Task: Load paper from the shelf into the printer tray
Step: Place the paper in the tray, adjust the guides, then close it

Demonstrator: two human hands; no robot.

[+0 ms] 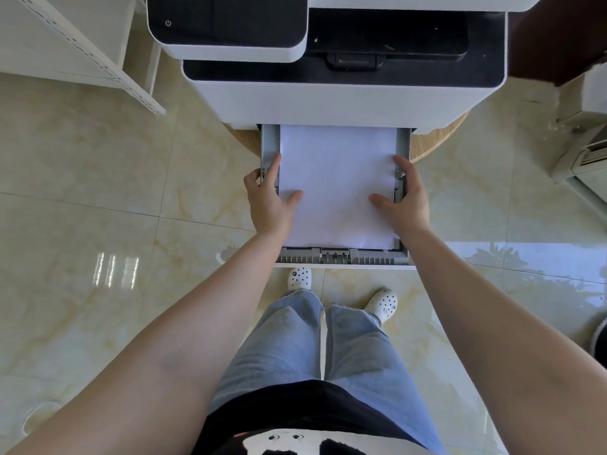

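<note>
A white paper stack lies inside the pulled-out grey printer tray below the white and black printer. My left hand holds the stack's left edge, thumb resting on top and fingers down between paper and tray wall. My right hand mirrors it on the right edge, thumb on the sheet and fingers along the side guide. The far end of the stack reaches under the printer body. Whether the stack sits fully flat I cannot tell.
A white metal shelf stands at the upper left. The printer sits on a round wooden table. A white appliance is at the right edge. My feet in white clogs stand on glossy tile just before the tray.
</note>
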